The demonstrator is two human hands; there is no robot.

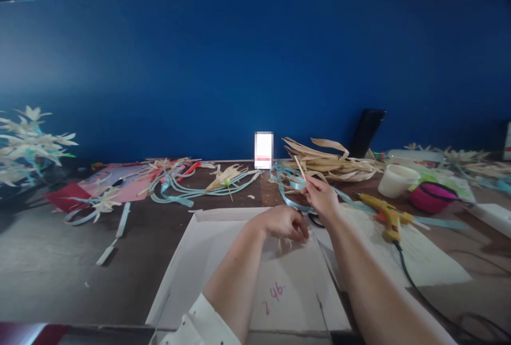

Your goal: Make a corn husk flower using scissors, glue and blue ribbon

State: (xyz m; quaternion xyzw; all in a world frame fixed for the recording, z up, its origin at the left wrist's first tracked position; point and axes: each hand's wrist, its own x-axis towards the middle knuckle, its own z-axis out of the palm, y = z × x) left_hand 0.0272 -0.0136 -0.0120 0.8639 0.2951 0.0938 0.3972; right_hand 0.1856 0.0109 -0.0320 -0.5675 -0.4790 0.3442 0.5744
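My right hand (320, 194) is closed in a pinch round a thin pale strip (299, 166), which points up and to the left. To its left, my left hand (285, 223) hangs low over a white cardboard box lid (223, 249), fingers curled down. Its fingertips are partly hidden, and what they hold, if anything, I cannot make out. Under that hand are small pale curled scraps (284, 246). Just beyond the right hand lie light blue ribbon (288, 196) and a bundle of dried corn husks (331, 166). Dark scissor handles (316, 220) show between the hands.
A yellow glue gun (385, 212) with a black cord rests on paper (427, 260) at right, near a white cup (398, 180) and a pink pouch (433, 197). A husk flower (227, 179) and pale blue tubing (191, 193) lie left of a lit phone (264, 150). Behind stands a blue partition (239, 68).
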